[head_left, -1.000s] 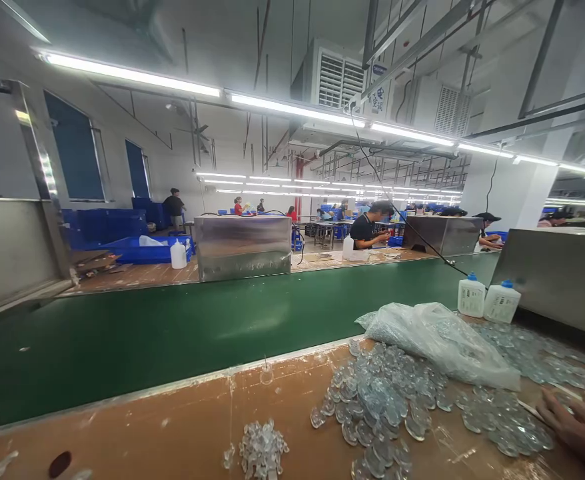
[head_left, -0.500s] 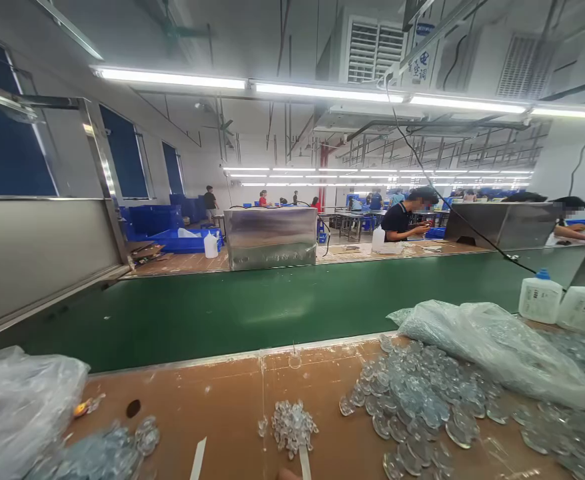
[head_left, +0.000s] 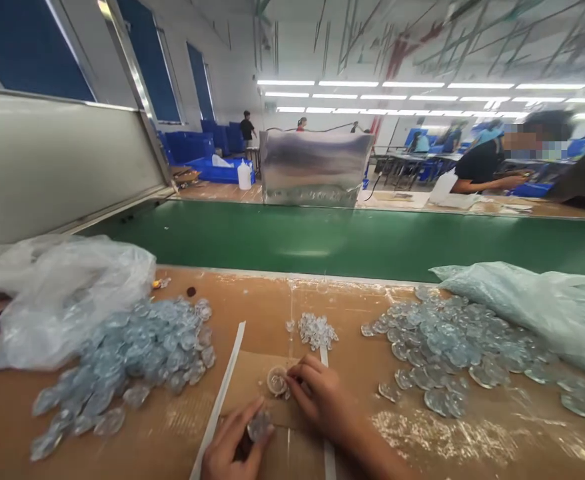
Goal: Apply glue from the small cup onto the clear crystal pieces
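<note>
My left hand [head_left: 233,445] is at the bottom edge, its thumb and fingers pinched on a clear plastic disc [head_left: 260,424]. My right hand [head_left: 322,395] lies just right of it, fingers curled, the fingertips touching a small round clear cap [head_left: 276,381] that rests on the brown worktop [head_left: 252,307]. A small heap of tiny clear pieces [head_left: 317,330] lies just beyond the hands. Large piles of clear discs lie on the left [head_left: 137,353] and on the right [head_left: 442,343].
A white strip [head_left: 222,393] lies beside my left hand. Plastic bags sit at the left [head_left: 67,293] and the right [head_left: 537,307]. A green conveyor belt [head_left: 332,240] runs behind the worktop, with a metal box [head_left: 315,167] and a seated person [head_left: 492,163] beyond it.
The view has swung down and to the left. Both hands have come into view at the bottom, and the left pile of discs and the left bag now show fully.
</note>
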Available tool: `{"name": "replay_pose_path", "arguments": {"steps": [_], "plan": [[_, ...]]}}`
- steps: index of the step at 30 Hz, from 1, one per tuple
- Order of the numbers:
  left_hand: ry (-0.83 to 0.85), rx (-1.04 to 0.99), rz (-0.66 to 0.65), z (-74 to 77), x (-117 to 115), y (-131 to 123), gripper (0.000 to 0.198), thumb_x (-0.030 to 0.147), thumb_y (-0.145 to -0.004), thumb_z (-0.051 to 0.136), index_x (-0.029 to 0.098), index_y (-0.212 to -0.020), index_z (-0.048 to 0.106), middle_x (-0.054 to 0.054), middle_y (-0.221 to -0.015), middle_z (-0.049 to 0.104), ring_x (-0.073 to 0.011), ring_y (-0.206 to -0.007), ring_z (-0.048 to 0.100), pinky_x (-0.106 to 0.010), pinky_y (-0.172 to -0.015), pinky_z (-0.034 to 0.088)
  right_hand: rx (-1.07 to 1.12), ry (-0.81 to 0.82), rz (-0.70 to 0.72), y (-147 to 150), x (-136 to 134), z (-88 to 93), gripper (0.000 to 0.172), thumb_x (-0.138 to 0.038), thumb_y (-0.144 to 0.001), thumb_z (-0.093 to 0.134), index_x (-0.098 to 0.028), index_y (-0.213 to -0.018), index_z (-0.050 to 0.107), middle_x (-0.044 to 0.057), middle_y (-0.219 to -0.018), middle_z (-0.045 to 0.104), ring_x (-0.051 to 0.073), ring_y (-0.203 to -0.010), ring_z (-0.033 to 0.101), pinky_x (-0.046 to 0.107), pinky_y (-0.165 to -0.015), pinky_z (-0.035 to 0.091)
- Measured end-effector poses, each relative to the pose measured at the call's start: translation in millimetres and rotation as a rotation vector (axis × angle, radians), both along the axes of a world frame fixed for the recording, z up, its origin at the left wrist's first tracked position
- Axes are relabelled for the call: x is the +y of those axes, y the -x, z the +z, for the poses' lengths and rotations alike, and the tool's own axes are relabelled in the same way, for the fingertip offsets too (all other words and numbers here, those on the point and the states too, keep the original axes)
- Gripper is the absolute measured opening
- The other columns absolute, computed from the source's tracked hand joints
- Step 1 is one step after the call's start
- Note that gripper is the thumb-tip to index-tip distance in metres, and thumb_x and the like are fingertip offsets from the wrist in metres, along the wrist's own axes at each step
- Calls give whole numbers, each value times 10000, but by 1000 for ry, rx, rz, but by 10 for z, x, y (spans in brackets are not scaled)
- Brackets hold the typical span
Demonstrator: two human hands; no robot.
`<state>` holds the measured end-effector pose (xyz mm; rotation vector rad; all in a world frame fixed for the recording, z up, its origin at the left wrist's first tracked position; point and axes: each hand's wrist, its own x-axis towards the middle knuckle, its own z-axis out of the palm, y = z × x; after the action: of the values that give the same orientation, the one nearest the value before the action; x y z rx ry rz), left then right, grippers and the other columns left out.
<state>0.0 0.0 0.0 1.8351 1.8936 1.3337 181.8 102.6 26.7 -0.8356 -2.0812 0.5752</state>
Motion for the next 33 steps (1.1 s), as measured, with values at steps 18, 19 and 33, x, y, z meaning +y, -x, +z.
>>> {"name": "replay_pose_path", "arguments": {"steps": [18,19,33], "plan": [[-26,-62,-10,270,0,-143,202,323,-852,665,274,-1037,728,-7,-936,775,-134,-729,728,-194,-736,601,122,88,-30,-114,-9,240,148,-197,-917,551,-162,-816,654,23,-690,597,112,-604,537,215,-559,411],[-36,-60,-9,274,1,-145,204,298,-854,663,274,-1047,725,-6,-948,776,-134,-765,734,-190,-763,596,135,128,-48,-126,-5,264,159,-206,-911,558,-164,-789,651,16,-668,588,108,-580,523,215,-542,400],[49,-42,16,197,-33,-146,265,187,-844,640,240,-1092,716,-51,-1014,767,-176,-883,738,-267,-841,603,249,427,72,-67,-170,385,186,-245,-848,578,-177,-679,614,1,-598,550,102,-523,477,217,-478,362]]}}
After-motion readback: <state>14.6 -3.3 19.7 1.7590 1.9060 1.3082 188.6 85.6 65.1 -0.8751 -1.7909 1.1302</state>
